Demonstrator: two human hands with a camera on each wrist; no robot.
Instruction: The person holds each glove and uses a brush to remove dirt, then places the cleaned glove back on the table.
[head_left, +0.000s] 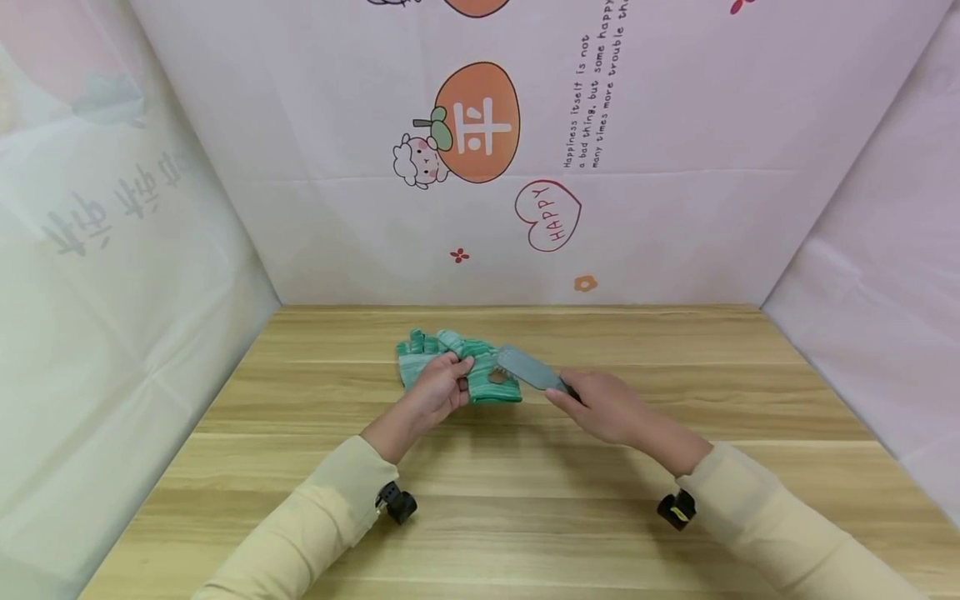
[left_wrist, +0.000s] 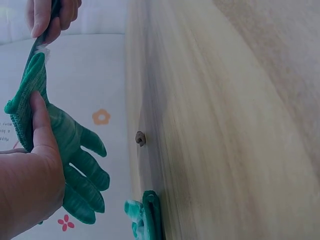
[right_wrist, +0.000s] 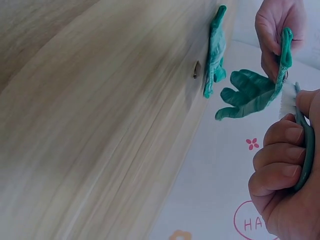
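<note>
My left hand (head_left: pixel 438 385) pinches a green knit glove (head_left: pixel 483 367) near its cuff, thumb on top, holding it above the table. A brown patch (head_left: pixel 497 377) shows on the cuff side. In my right hand (head_left: pixel 606 406) is a scrubbing brush (head_left: pixel 528 368) with a grey-green back, gripped by its handle. White bristles (right_wrist: pixel 288 99) face the glove close to the cuff; whether they press on it I cannot tell. The held glove's fingers (left_wrist: pixel 87 180) hang loose in the left wrist view. A second green glove (right_wrist: pixel 215 55) lies on the table, partly hidden in the head view.
A small brown lump (left_wrist: pixel 141 138) sits on the wood-grain table (head_left: pixel 525 517) near the second glove. White printed cloth (head_left: pixel 337 208) stands behind the table, with more cloth along both sides. Each sleeve carries a small black camera (head_left: pixel 677 509) at the wrist.
</note>
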